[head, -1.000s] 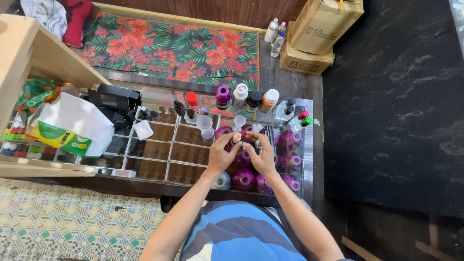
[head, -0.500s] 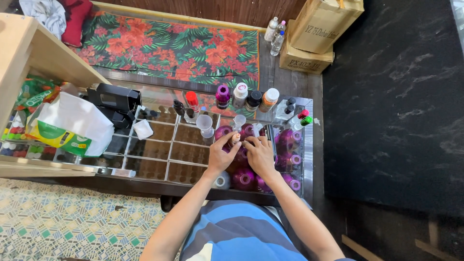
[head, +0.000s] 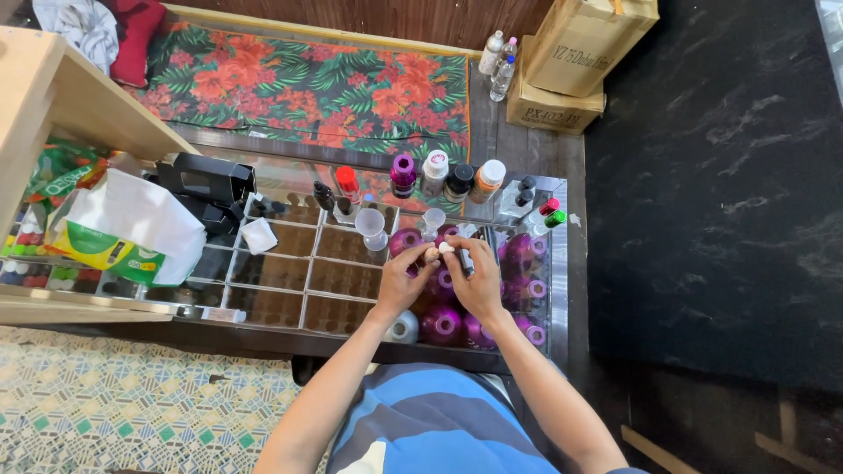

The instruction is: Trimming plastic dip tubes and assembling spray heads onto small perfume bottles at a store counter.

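Head view looks down on a dark marbled floor [head: 702,219] and a red floral mat [head: 307,88] beyond a glass-topped table with gridded compartments [head: 281,281], purple thread spools [head: 439,325] crowding its right end. Above the spools, the left hand [head: 404,283] and right hand [head: 476,283] meet, fingers [head: 430,254] pinched together on a small white piece [head: 445,248].

Counts, approx. where crowded: 2 hands [head: 404,281] [head: 474,283]. Purple spools [head: 441,323]: 8 visible, some hidden by hands. Row of 4 capped bottles [head: 403,175]. 2 clear funnels [head: 371,226]. 2 cardboard boxes [head: 587,39]. 2 water bottles [head: 492,51].
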